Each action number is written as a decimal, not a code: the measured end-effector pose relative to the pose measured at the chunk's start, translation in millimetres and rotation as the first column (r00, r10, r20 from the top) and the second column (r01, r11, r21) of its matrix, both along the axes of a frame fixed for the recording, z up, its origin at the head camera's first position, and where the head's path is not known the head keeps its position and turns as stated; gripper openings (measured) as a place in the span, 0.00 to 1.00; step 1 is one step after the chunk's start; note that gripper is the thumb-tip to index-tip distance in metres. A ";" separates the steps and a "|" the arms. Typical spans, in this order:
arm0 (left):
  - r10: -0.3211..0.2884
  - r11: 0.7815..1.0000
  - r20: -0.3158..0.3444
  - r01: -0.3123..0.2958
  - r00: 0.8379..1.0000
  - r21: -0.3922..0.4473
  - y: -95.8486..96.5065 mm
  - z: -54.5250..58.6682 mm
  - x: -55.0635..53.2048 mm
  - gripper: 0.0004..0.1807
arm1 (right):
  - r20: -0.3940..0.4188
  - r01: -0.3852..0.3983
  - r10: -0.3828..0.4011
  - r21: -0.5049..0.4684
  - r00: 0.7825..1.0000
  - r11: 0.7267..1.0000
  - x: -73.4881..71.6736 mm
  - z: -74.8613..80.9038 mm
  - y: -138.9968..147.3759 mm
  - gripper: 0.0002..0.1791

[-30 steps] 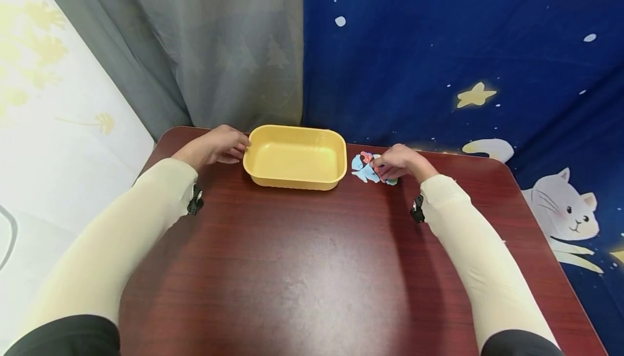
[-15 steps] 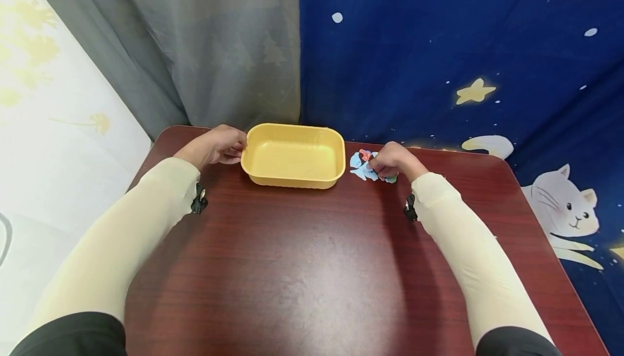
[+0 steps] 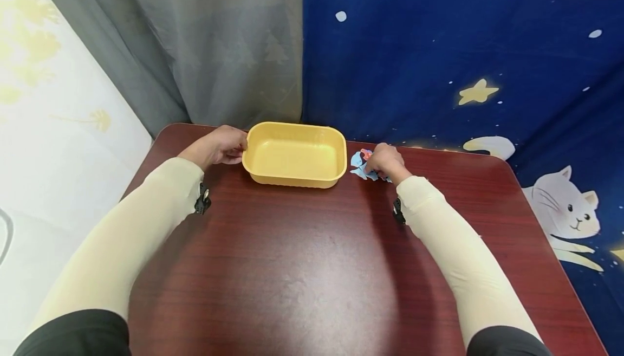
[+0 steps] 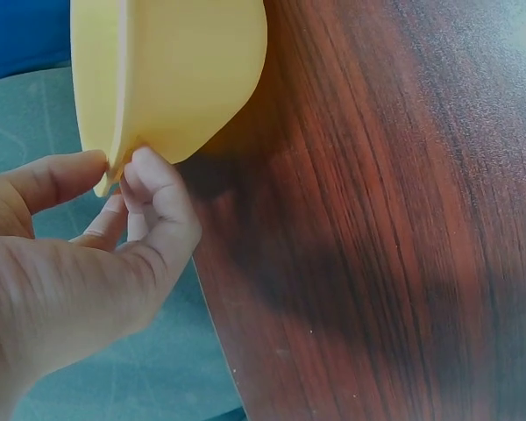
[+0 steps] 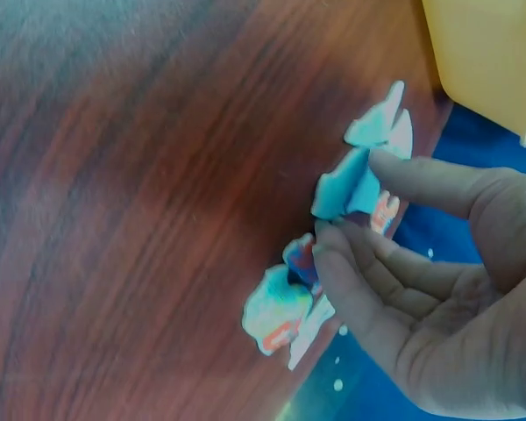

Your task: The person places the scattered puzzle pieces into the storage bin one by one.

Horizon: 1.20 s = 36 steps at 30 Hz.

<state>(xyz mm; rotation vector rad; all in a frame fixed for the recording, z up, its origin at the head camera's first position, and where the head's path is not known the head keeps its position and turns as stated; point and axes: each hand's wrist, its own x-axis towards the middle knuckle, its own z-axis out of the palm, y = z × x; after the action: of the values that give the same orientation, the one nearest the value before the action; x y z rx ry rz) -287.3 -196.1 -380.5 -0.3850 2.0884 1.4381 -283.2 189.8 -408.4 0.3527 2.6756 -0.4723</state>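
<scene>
A yellow plastic basin (image 3: pixel 292 182) sits at the back edge of the table. My left hand (image 3: pixel 225 143) pinches its left rim; in the left wrist view the thumb lies on one side of the rim (image 4: pixel 123 96) and the curled fingers on the other. Right of the basin lies a cluster of small flat cutouts in light blue, red and other colours. My right hand (image 3: pixel 387 161) is over them and hides some. In the right wrist view its thumb and fingertips grip a light blue cutout (image 5: pixel 337 188) from two sides, among the other cutouts (image 5: pixel 276 309).
The dark red wooden table (image 3: pixel 292 247) has rounded far corners. Behind it hang a grey curtain (image 3: pixel 234 47) and a blue curtain (image 3: pixel 414 47) with stars and a cat. The basin's wall stands just left of the cutouts.
My right hand has shifted left over the cutouts, from their right side towards the middle, and its fingers have closed in on one. The left hand stays at the basin's rim.
</scene>
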 end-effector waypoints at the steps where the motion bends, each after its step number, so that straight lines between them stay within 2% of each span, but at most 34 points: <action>1: -0.002 1.000 -0.002 0.002 1.000 -0.002 0.2 -0.2 0.1 0.27 | -0.003 0.010 -0.010 0.015 1.000 1.000 0.3 -1.0 -1.7 0.11; 6: -0.020 1.000 -0.009 0.020 1.000 -0.005 0.6 0.7 0.5 0.30 | 0.000 0.047 -0.047 0.033 0.999 0.998 1.0 -2.2 -7.0 0.10; 9: -0.009 1.000 -0.013 0.009 1.000 -0.001 0.8 0.6 0.1 0.30 | 0.005 0.063 -0.063 0.013 0.998 0.998 2.0 -0.4 -7.1 0.11; 15: 0.016 1.000 -0.026 -0.017 1.000 -0.007 3.3 -0.8 -0.2 0.30 | 0.013 0.112 -0.111 -0.069 0.994 0.991 1.7 -1.5 -1.2 0.14; 18: 0.026 1.000 -0.030 -0.026 0.999 -0.006 4.5 -1.0 0.2 0.29 | 0.021 0.154 -0.152 -0.150 0.988 0.977 0.3 -3.1 3.0 0.14; 21: 0.031 1.000 -0.031 -0.031 0.999 -0.003 4.6 -1.4 1.1 0.27 | 0.045 0.204 -0.199 -0.259 0.979 0.944 -1.6 -5.3 7.6 0.12; 26: 0.035 0.999 -0.034 -0.035 0.999 0.001 3.6 -2.8 2.2 0.26 | 0.116 0.268 -0.241 -0.422 0.964 0.866 -4.1 -7.0 16.2 0.13; 32: 0.040 0.999 -0.044 -0.040 0.998 -0.003 3.3 -2.2 3.6 0.27 | 0.186 0.326 -0.267 -0.554 0.945 0.766 -7.8 -9.3 26.7 0.17; 36: 0.043 0.999 -0.044 -0.044 0.998 -0.005 3.6 -1.6 3.4 0.27 | 0.206 0.325 -0.251 -0.617 0.946 0.717 -9.7 -11.6 32.4 0.24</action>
<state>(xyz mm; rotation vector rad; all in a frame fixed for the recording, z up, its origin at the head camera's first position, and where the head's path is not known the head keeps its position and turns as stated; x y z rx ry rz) -283.9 -192.5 -382.1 -0.4070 2.1310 1.4785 -292.9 222.3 -420.0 0.5608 2.1662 -1.3816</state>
